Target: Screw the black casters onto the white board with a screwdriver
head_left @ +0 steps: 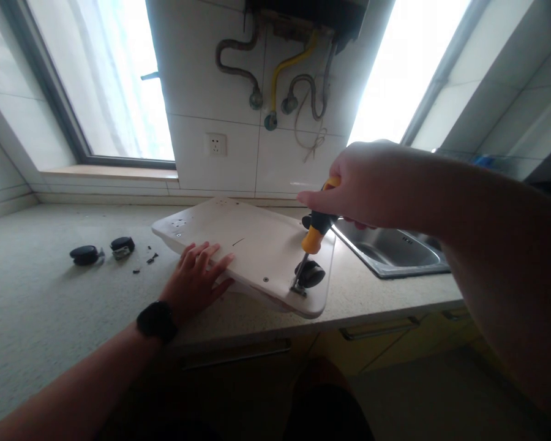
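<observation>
A white board with rounded corners [252, 245] lies on the counter, its caster side up. My right hand [356, 187] is wrapped round the yellow and black handle of a screwdriver [313, 239]. The screwdriver's tip meets the metal plate of a black caster wheel [311, 274] at the board's near right corner. Behind the handle, part of a second caster [307, 222] shows. My left hand [199, 278] rests on the board's near left edge, fingers spread flat. Two loose casters, one at the far left [84, 255] and one beside it [122, 246], lie apart from the board.
Several small dark screws or bits [151, 258] are scattered left of the board. A steel sink [390, 245] is set into the counter [46, 294] at the right. Pipes [298, 55] and a wall socket [216, 144] are on the tiled wall. Drawer handles run below the counter edge.
</observation>
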{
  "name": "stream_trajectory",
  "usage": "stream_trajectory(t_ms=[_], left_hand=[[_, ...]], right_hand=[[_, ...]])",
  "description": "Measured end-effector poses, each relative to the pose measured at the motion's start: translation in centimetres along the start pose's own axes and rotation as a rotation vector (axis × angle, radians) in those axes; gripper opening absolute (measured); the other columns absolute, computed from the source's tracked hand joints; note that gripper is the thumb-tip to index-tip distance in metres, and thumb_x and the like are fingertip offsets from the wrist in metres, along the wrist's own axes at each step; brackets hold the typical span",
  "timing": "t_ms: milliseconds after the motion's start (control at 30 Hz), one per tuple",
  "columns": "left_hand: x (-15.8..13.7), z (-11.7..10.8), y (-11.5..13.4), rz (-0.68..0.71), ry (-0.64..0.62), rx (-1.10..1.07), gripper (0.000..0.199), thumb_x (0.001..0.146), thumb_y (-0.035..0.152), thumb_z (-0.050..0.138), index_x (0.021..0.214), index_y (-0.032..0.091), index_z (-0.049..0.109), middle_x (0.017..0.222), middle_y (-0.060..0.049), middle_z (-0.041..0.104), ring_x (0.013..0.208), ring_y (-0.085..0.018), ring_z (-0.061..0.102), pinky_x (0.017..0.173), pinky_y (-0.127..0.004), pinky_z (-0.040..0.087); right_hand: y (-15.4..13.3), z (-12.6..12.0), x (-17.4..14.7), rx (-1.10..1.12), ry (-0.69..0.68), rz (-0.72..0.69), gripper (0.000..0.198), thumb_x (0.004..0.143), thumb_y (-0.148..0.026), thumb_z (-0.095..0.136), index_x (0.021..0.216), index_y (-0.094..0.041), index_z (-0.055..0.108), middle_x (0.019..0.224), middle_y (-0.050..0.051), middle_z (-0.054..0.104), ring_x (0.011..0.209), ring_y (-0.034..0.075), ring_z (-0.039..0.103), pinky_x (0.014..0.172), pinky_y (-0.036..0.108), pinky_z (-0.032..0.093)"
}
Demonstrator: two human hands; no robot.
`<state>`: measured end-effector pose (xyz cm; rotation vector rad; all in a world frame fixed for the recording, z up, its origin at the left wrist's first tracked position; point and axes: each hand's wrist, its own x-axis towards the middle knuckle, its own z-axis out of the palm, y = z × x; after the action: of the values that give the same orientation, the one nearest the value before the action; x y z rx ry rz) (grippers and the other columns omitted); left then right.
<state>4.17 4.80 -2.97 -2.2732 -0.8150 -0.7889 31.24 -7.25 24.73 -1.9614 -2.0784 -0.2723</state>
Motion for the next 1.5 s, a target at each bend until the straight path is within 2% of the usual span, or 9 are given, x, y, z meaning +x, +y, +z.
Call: stream_trajectory(t_ms=[67, 167, 267, 600, 833, 1000, 1133, 1300, 1500], left_hand=[[0.1, -0.1, 0.0, 0.001, -0.001, -0.007, 0.047, 0.097, 0.043, 0.064, 0.137, 0.019, 0.056, 0.138, -0.021, 0.052, 0.128, -0.041, 0.052, 0.112, -0.067, 0.043], [0.1, -0.1, -0.1, -0.004, -0.004, -0.02, 0.047, 0.097, 0.042, 0.064, 0.137, 0.019, 0.057, 0.138, -0.021, 0.053, 0.128, -0.041, 0.052, 0.111, -0.067, 0.043], [0.0, 0.0, -0.1, -0.004, 0.0, -0.03, 0.047, 0.098, 0.042, 0.064, 0.138, 0.02, 0.057, 0.139, -0.021, 0.054, 0.129, -0.041, 0.05, 0.111, -0.067, 0.043], [0.0, -0.2, 0.0, -0.004, 0.005, -0.022, 0.046, 0.098, 0.041, 0.064, 0.138, 0.019, 0.055, 0.138, -0.021, 0.055, 0.13, -0.041, 0.051, 0.112, -0.068, 0.042], [-0.1, 0.0, 0.0, -0.023, 0.002, -0.069, 0.047, 0.097, 0.042, 0.064, 0.14, 0.022, 0.056, 0.139, -0.021, 0.055, 0.133, -0.042, 0.049, 0.112, -0.069, 0.04], [-0.1, -0.1, 0.0, -0.013, 0.001, -0.039, 0.047, 0.097, 0.043, 0.064, 0.138, 0.02, 0.057, 0.138, -0.021, 0.055, 0.131, -0.042, 0.049, 0.112, -0.067, 0.041], [0.0, -0.2, -0.1, -0.013, -0.01, -0.041, 0.048, 0.097, 0.043, 0.065, 0.139, 0.02, 0.057, 0.139, -0.021, 0.054, 0.131, -0.041, 0.05, 0.113, -0.067, 0.041], [-0.1, -0.1, 0.0, -0.024, -0.017, -0.04, 0.047, 0.097, 0.042, 0.064, 0.138, 0.02, 0.057, 0.14, -0.021, 0.054, 0.131, -0.041, 0.051, 0.114, -0.066, 0.039], [0.0, -0.3, 0.2, -0.034, -0.025, -0.051, 0.046, 0.098, 0.04, 0.063, 0.139, 0.021, 0.056, 0.141, -0.02, 0.054, 0.133, -0.04, 0.05, 0.115, -0.067, 0.039]], right_hand=[[-0.4, -0.1, -0.1, -0.103, -0.044, 0.013, 0.061, 0.083, -0.076, 0.057, 0.074, -0.016, 0.068, 0.059, 0.006, 0.055, 0.057, 0.017, 0.051, 0.057, 0.036, 0.034], [-0.1, -0.2, -0.3, -0.025, -0.121, -0.206, 0.055, 0.076, -0.07, 0.068, 0.103, -0.022, 0.068, 0.082, 0.004, 0.067, 0.065, 0.017, 0.056, 0.058, 0.033, 0.037], [0.8, -0.7, -0.4, 0.06, -0.192, -0.369, 0.046, 0.074, -0.057, 0.073, 0.109, -0.027, 0.068, 0.093, 0.001, 0.071, 0.073, 0.017, 0.061, 0.062, 0.031, 0.041], [-0.4, 0.2, -0.2, 0.005, -0.08, -0.116, 0.058, 0.068, -0.079, 0.071, 0.08, -0.023, 0.065, 0.056, -0.001, 0.057, 0.048, 0.013, 0.048, 0.049, 0.031, 0.033], [-0.4, 1.4, -0.9, 0.052, -0.019, 0.081, 0.056, 0.074, -0.076, 0.069, 0.086, -0.021, 0.067, 0.06, 0.004, 0.063, 0.049, 0.016, 0.053, 0.048, 0.033, 0.036], [-1.0, 1.6, -0.8, -0.106, 0.104, 0.076, 0.059, 0.074, -0.079, 0.065, 0.075, -0.02, 0.066, 0.052, 0.003, 0.049, 0.048, 0.016, 0.045, 0.046, 0.034, 0.029], [-1.5, 1.6, -0.8, -0.197, 0.088, 0.101, 0.056, 0.078, -0.075, 0.062, 0.073, -0.019, 0.067, 0.056, 0.005, 0.046, 0.054, 0.017, 0.046, 0.051, 0.034, 0.029], [-0.7, 1.9, -0.7, -0.165, 0.145, 0.049, 0.056, 0.08, -0.076, 0.06, 0.076, -0.02, 0.066, 0.055, 0.003, 0.046, 0.055, 0.014, 0.043, 0.054, 0.033, 0.029], [0.1, -0.1, -1.0, -0.066, 0.238, 0.087, 0.039, 0.086, -0.058, 0.057, 0.075, -0.02, 0.059, 0.066, 0.006, 0.054, 0.061, 0.016, 0.048, 0.056, 0.034, 0.032]])
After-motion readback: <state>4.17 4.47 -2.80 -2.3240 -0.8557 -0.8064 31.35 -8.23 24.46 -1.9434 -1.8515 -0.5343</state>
